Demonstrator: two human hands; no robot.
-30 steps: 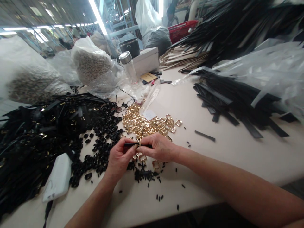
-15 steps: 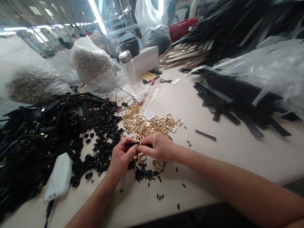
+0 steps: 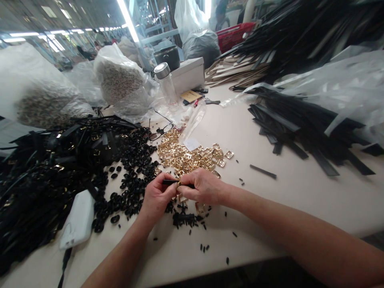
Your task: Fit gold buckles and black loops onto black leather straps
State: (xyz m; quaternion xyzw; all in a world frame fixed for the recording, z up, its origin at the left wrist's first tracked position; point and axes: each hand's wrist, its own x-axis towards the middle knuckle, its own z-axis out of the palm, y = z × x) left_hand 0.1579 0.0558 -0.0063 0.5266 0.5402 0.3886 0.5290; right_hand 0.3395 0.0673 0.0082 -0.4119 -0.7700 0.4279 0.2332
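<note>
Both hands meet at a thin black strap [image 3: 169, 182], held level just above the table. My left hand [image 3: 158, 195] pinches its left part between thumb and fingers. My right hand [image 3: 201, 186] grips the other side, with a dark end showing under its fingers. A bit of gold metal [image 3: 179, 183] shows between the fingertips; my fingers hide most of it. Just beyond lies a heap of gold square buckles [image 3: 192, 158]. Small black pieces [image 3: 183, 218] lie scattered on the near side of my hands, and black ring-like loops [image 3: 136, 160] are piled at the left.
A tangle of black straps with buckles [image 3: 36, 184] covers the left side, with a white power bank [image 3: 78, 220] beside it. Glasses [image 3: 162, 130] and a glass bottle [image 3: 166, 86] stand farther back. Black strips [image 3: 288, 120] lie at right, one loose strip [image 3: 263, 171] nearer.
The view has shifted slightly, so everything sits a little farther right. My hands keep their hold on the strap, and more gold now shows between the fingertips.
</note>
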